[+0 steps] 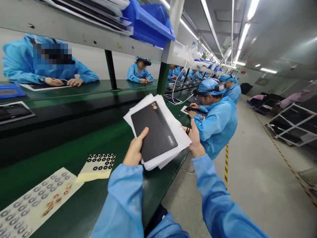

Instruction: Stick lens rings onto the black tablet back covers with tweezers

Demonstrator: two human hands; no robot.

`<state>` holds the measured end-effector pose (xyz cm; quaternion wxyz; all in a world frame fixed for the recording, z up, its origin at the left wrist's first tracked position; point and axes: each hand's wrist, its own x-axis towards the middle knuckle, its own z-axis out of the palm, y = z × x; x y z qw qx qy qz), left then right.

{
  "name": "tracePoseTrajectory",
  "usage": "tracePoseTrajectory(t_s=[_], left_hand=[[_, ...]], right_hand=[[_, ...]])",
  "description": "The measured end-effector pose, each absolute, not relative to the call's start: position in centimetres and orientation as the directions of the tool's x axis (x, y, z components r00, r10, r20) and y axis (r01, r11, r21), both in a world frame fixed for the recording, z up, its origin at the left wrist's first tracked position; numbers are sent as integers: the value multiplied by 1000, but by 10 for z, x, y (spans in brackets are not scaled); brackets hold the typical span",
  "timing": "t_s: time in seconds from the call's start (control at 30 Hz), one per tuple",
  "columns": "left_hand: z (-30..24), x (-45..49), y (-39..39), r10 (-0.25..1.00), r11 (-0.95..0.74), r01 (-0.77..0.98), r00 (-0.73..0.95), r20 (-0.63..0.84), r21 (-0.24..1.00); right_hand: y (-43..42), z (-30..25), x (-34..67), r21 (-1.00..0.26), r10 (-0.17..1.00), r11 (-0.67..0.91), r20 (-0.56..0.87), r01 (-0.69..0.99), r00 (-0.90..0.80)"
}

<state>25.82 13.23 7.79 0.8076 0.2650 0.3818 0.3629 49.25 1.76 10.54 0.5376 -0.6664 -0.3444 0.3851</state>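
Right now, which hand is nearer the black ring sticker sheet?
Left hand: just beside the sticker sheet, gripping the dark laptop lid. Right hand: farther off, on the lid's other side.

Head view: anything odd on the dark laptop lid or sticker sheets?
A small round tan sticker sits near the top edge of the matte dark grey laptop lid, looking stray. On the cream sheet of grey rings, a few rings are reddish.
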Motion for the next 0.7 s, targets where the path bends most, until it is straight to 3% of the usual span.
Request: tracePoseTrajectory(t_s=[0.2, 0.37, 0.53, 0.7], left_hand=[[59, 306, 99, 866, 459, -307, 365, -343, 834], [52, 299, 99, 906, 346, -31, 273, -325, 938], [44, 299, 76, 925, 279, 200, 206, -319, 939], [40, 309, 50, 893, 308, 198, 276, -355, 930]], right_hand=[[27, 106, 524, -931, 822, -364, -308, 27, 478], [33, 92, 528, -880, 798, -468, -379, 85, 469], [30, 83, 538, -836, 793, -509, -363, 205, 490], [39, 77, 545, -793, 776, -522, -290, 313, 560]])
